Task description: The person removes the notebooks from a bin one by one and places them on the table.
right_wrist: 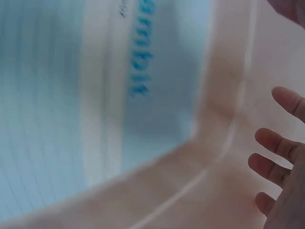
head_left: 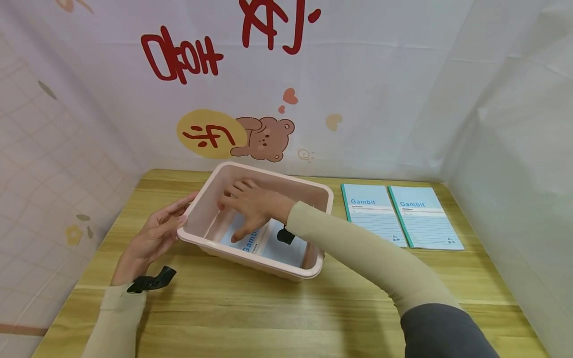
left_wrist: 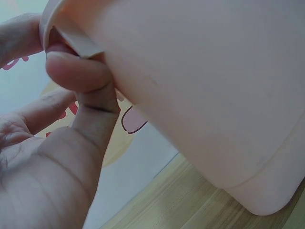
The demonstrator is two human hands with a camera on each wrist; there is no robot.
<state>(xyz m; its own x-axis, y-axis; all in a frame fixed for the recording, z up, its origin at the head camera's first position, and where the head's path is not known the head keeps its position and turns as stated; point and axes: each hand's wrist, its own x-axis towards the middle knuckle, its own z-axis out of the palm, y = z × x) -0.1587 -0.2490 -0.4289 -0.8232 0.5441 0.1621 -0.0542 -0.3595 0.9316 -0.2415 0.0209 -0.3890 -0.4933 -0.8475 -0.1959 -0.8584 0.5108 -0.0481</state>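
Observation:
A pale pink plastic storage bin (head_left: pixel 297 191) stands tilted on the table, its left end raised in the left wrist view. My left hand (head_left: pixel 156 231) holds that end by the rim, the thumb (left_wrist: pixel 78 74) bent against the outside under the lip. Inside the bin lies a light blue Gambit notebook (head_left: pixel 273 247), partly hidden by my right arm. Over it, my right hand (head_left: pixel 254 204) reaches into the bin with fingers spread and nothing in them. Those fingers (right_wrist: pixel 274 171) are close to the bin's inner wall in the right wrist view.
Two more Gambit notebooks with green spines, a left one (head_left: pixel 369 209) and a right one (head_left: pixel 425 219), lie side by side to the right of the bin. The wooden table (head_left: pixel 250 313) meets a white printed cloth backdrop (head_left: pixel 380 84) behind and at the sides.

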